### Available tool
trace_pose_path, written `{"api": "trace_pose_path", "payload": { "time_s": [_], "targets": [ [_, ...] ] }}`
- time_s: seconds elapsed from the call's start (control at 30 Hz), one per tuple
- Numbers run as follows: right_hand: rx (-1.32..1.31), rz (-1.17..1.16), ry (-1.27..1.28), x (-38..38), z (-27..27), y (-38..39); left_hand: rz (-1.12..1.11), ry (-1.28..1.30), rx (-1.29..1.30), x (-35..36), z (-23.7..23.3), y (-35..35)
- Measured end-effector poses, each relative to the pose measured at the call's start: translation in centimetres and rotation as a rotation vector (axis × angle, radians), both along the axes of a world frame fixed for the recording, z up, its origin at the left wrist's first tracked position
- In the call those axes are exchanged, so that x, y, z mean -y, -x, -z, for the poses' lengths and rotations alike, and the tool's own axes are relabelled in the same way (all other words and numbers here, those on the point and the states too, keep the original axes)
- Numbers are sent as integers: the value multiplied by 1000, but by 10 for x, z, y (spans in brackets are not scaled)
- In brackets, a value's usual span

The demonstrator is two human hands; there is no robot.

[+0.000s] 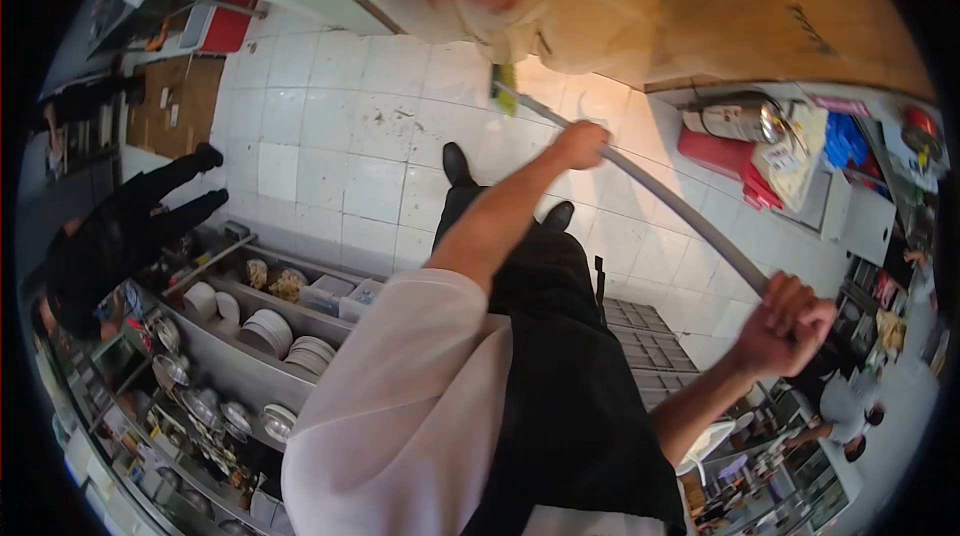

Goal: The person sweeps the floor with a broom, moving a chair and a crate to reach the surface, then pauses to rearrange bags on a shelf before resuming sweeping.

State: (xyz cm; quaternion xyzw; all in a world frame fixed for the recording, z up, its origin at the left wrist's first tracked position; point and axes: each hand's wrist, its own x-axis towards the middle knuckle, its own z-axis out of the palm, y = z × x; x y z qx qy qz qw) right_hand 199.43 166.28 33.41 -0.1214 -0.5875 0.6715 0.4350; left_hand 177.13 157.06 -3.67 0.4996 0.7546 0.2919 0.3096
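A broom with a long grey handle runs slantwise in front of me, its green bristle head down on the white tiled floor. My left hand is wrapped round the handle lower down, towards the bristles. Near the upper end, my right hand is closed round it. Small greenish scraps lie scattered on the tiles left of the broom head. My black shoes stand on the floor just behind it.
Large tan wrapped bags or sheeting block the far side. A steel shelf with stacked white bowls stands at left. Another person in black is beyond it. A red container sits at right; a person in a light shirt is farther off.
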Motion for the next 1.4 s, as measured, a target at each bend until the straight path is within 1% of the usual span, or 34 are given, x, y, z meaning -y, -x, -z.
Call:
{"api": "trace_pose_path", "payload": {
  "time_s": [0.03,0.07,0.1,0.17,0.23,0.27,0.3,0.33,0.37,0.43,0.5,0.53,0.57,0.6,0.63,0.7,0.77,0.83,0.87,0.9,0.93,0.97,1.0,1.03,1.07,1.1,1.13,1.17,1.2,1.23,1.27,1.3,1.37,1.4],
  "targets": [
    [-32,-99,43,19,13,30,-48,30,0,40,1,32],
    [-22,-125,41,46,20,60,-84,-28,13,78,2,60],
    [-18,-157,35,63,25,85,-168,17,25,105,1,81],
    [-29,-186,10,77,18,116,-260,-5,17,134,-5,112],
    [-44,-183,-64,85,-8,130,-327,-122,-7,130,-29,125],
    [-64,-176,-114,89,-30,132,-339,-239,-30,118,-38,125],
    [-103,-149,-163,97,-49,136,-329,-253,-21,107,-50,127],
    [-107,-166,-180,99,-66,136,-372,-295,13,106,-82,132],
    [-87,-179,-240,106,-77,142,-396,-299,20,106,-92,140],
    [-114,-269,-397,130,-72,179,-464,-362,73,111,-83,165],
    [-38,-336,-433,160,-48,230,-563,-387,76,139,-55,193],
    [-2,-417,-312,169,-32,245,-586,-292,90,161,-36,207],
    [32,-493,-193,176,-17,257,-613,-306,69,183,2,215],
    [24,-527,-134,182,-6,266,-597,-234,25,208,13,221],
    [16,-556,-73,186,1,271,-677,-187,16,231,1,219],
    [30,-527,-52,184,-1,268,-717,-202,-3,244,0,220],
    [-26,-471,-67,173,-11,250,-711,-368,-134,244,-22,217],
    [-43,-431,-177,183,-44,244,-733,-448,-140,227,-48,213],
    [-48,-462,-236,187,-57,242,-679,-459,-81,219,-57,217],
    [-61,-497,-297,192,-64,246,-660,-451,-77,213,-77,223],
    [-78,-552,-325,202,-65,253,-661,-444,-81,209,-82,232],
    [-70,-600,-323,212,-56,267,-710,-441,-76,210,-72,236],
    [-44,-613,-459,222,-39,284,-768,-519,-64,209,-55,242],
    [-11,-629,-471,233,-24,299,-812,-604,-58,207,-33,252],
    [22,-646,-484,244,-8,313,-833,-503,96,213,-12,258],
    [71,-672,-369,250,1,321,-841,-519,102,222,-6,258],
    [82,-722,-311,246,1,325,-850,-468,6,234,2,256],
    [92,-734,-320,241,-2,324,-856,-410,-86,246,6,250],
    [75,-711,-257,237,-7,319,-862,-413,-81,257,3,243],
    [50,-683,-194,233,-13,313,-848,-348,-99,268,-5,235],
    [76,-674,-161,229,-21,304,-830,-287,-116,270,-16,227],
    [71,-667,-170,221,-30,297,-824,-297,-119,267,-28,222],
    [52,-506,-151,206,-48,283,-807,-256,28,258,-48,209],
    [86,-544,-302,203,-69,270,-790,-405,58,246,-58,194]
  ]
}}
